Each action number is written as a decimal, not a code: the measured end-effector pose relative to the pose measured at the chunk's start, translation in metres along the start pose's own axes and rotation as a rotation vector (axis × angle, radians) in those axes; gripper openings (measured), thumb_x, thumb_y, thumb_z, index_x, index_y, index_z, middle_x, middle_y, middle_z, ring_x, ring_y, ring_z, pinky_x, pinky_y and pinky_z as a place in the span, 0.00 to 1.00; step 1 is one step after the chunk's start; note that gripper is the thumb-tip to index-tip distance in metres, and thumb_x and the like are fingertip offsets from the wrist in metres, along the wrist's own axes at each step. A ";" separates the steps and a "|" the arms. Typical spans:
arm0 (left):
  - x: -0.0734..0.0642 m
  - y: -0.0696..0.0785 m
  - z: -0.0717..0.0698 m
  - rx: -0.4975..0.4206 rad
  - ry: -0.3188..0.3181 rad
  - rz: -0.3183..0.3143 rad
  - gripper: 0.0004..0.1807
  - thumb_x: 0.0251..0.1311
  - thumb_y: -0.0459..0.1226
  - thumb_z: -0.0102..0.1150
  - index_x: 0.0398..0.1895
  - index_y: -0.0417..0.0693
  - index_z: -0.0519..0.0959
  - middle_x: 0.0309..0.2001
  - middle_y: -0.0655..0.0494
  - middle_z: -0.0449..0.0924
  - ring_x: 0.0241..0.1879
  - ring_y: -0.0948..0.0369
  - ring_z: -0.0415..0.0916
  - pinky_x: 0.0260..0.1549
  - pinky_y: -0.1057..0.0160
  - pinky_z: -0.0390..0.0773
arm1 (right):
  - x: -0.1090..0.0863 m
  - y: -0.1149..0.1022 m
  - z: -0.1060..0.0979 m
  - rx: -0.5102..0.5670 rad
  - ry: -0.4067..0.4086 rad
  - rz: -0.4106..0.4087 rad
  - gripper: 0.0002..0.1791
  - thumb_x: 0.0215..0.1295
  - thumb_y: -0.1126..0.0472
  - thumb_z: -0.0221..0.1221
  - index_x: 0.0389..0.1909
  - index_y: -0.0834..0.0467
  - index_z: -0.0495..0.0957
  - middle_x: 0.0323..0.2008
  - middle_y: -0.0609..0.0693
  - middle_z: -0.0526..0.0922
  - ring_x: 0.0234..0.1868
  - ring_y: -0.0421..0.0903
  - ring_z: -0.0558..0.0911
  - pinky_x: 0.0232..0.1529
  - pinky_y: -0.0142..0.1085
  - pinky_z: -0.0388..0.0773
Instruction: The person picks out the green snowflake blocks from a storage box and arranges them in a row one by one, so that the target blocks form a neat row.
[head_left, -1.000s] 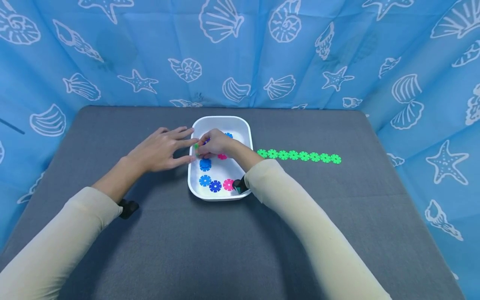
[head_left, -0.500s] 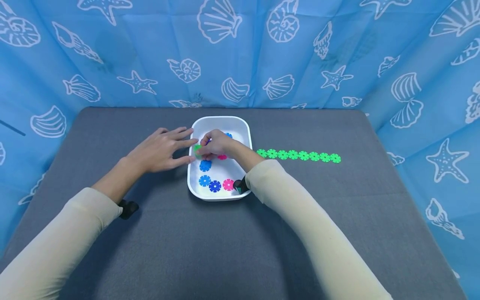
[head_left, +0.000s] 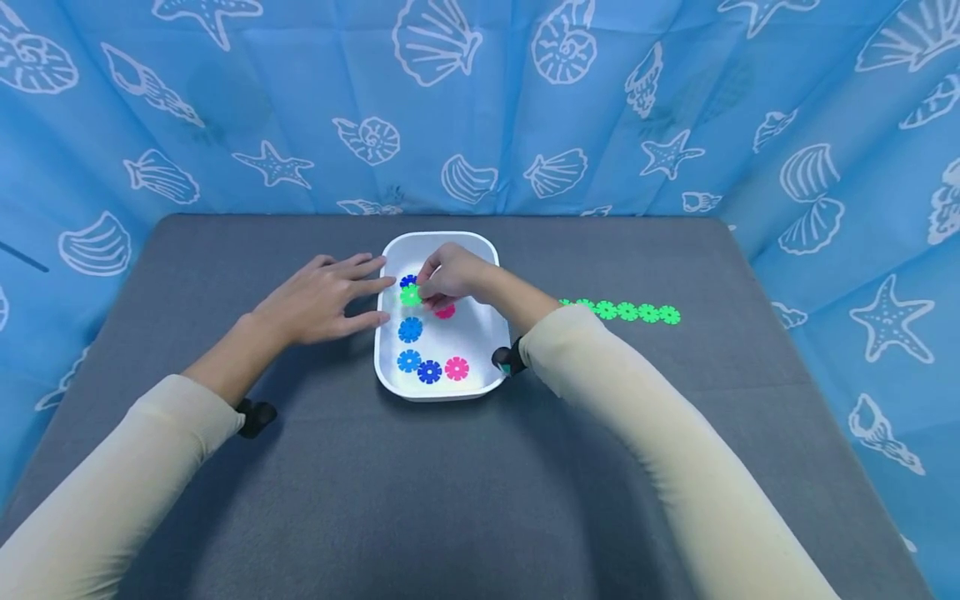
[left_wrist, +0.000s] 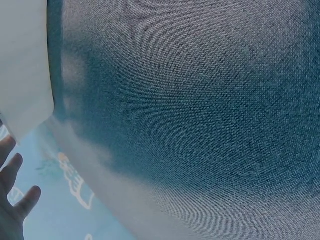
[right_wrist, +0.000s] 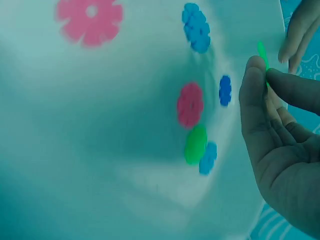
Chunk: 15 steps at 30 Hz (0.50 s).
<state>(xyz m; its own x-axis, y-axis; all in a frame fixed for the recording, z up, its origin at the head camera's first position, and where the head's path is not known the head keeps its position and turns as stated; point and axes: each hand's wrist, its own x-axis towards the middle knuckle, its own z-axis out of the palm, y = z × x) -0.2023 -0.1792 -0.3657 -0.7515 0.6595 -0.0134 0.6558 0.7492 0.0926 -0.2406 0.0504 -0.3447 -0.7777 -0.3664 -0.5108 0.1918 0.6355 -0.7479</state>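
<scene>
My right hand (head_left: 461,273), over the far half of the white tray (head_left: 495,250), pinches a green notched snowflake disc (head_left: 410,295) between thumb and fingertips. The right wrist view shows that disc (right_wrist: 262,54) almost edge-on. Fingers spread and straight, my left hand (head_left: 318,300) has its fingertips right at the tray's left rim; part of this hand (left_wrist: 20,207) shows in the left wrist view. Inside the tray lie light blue discs (head_left: 409,330), a dark blue disc (head_left: 430,372), a pink disc (head_left: 457,368) and another green disc (right_wrist: 196,145).
Right of the tray, several green discs (head_left: 627,311) form a line on the grey tabletop (head_left: 360,500), its near end hidden by my right arm. A blue seashell-print curtain (head_left: 315,100) hangs behind and beside the table.
My right hand has lifted the green disc from near the tray's left wall and moved slightly right with it, uncovering a dark blue disc. My left hand stays put.
</scene>
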 end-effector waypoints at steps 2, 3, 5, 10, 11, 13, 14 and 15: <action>0.000 0.000 0.000 0.006 -0.002 -0.003 0.35 0.66 0.62 0.53 0.71 0.56 0.71 0.75 0.48 0.60 0.73 0.45 0.58 0.61 0.34 0.64 | -0.005 0.001 -0.006 -0.010 0.007 -0.001 0.06 0.68 0.67 0.61 0.41 0.65 0.78 0.32 0.58 0.84 0.36 0.51 0.87 0.45 0.41 0.83; 0.000 0.000 0.000 0.012 -0.004 -0.004 0.36 0.66 0.62 0.53 0.71 0.56 0.71 0.75 0.48 0.60 0.73 0.45 0.58 0.61 0.34 0.64 | -0.008 0.002 -0.009 -0.011 0.008 -0.002 0.06 0.68 0.67 0.61 0.42 0.65 0.79 0.32 0.58 0.84 0.34 0.50 0.86 0.45 0.41 0.83; -0.001 0.000 0.000 0.017 -0.007 -0.006 0.36 0.65 0.62 0.53 0.71 0.56 0.71 0.75 0.48 0.60 0.73 0.45 0.58 0.61 0.34 0.64 | -0.013 0.004 -0.016 -0.011 0.013 -0.007 0.05 0.67 0.68 0.61 0.42 0.66 0.79 0.32 0.58 0.84 0.32 0.48 0.85 0.44 0.41 0.84; -0.002 0.000 0.000 0.019 0.001 -0.002 0.35 0.65 0.62 0.54 0.71 0.55 0.71 0.74 0.48 0.61 0.73 0.45 0.58 0.60 0.35 0.65 | -0.029 0.014 -0.035 -0.042 0.015 -0.003 0.07 0.68 0.68 0.60 0.44 0.65 0.79 0.41 0.64 0.85 0.33 0.51 0.85 0.39 0.40 0.84; -0.002 0.000 0.000 0.018 0.004 -0.001 0.35 0.65 0.62 0.54 0.71 0.55 0.71 0.74 0.48 0.61 0.73 0.45 0.59 0.60 0.35 0.65 | -0.032 0.016 -0.039 -0.051 0.013 0.003 0.08 0.68 0.67 0.60 0.46 0.66 0.79 0.43 0.65 0.84 0.34 0.52 0.85 0.38 0.40 0.84; -0.002 0.000 0.000 0.020 0.007 0.003 0.36 0.65 0.62 0.53 0.71 0.55 0.71 0.74 0.48 0.61 0.73 0.45 0.58 0.60 0.35 0.65 | -0.039 0.023 -0.048 -0.051 0.008 0.009 0.10 0.69 0.67 0.59 0.47 0.66 0.79 0.45 0.67 0.83 0.35 0.53 0.85 0.39 0.41 0.84; -0.001 0.000 0.000 0.019 0.009 0.006 0.36 0.65 0.62 0.53 0.71 0.55 0.71 0.74 0.48 0.61 0.73 0.45 0.58 0.60 0.35 0.65 | -0.044 0.026 -0.053 -0.048 0.007 0.012 0.10 0.69 0.67 0.58 0.48 0.66 0.79 0.45 0.67 0.83 0.36 0.54 0.85 0.40 0.43 0.83; -0.001 0.000 0.000 0.017 0.009 0.009 0.36 0.65 0.62 0.52 0.71 0.55 0.71 0.74 0.48 0.61 0.73 0.45 0.58 0.60 0.35 0.65 | -0.048 0.030 -0.057 -0.044 0.008 0.013 0.10 0.69 0.67 0.58 0.48 0.67 0.79 0.43 0.66 0.83 0.37 0.55 0.84 0.41 0.44 0.83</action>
<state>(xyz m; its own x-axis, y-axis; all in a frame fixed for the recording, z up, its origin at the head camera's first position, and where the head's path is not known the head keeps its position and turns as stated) -0.2014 -0.1800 -0.3653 -0.7464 0.6654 -0.0038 0.6633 0.7445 0.0757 -0.2322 0.1258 -0.3183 -0.7801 -0.3528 -0.5166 0.1753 0.6694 -0.7219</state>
